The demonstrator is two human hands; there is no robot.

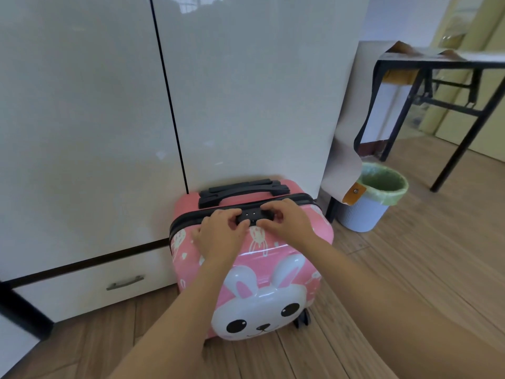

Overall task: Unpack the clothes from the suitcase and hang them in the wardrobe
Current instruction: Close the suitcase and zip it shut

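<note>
The pink bunny suitcase [254,272] stands upright on the wooden floor [410,255], with its back against the white wardrobe [109,105]. It is shut all the way, and the black zip [185,217] is closed along the top edge. The wardrobe doors are shut too.

Both hands are on the small black lock [250,215] at the top of the suitcase, just in front of the carry handle [243,191]. The left hand [218,236] grips the left end of the lock with curled fingers [232,214] and thumb. The right hand [289,218] curls round the right end. They may be pinching the zip pulls, but those are too small to see.

So the job has only just started. The lock looks like the first step. After that, the suitcase has to be opened, the clothes taken out and hung up inside. No clothes or hangers show yet.

A bin [369,198] and a desk [437,62] stand off to the right.
</note>
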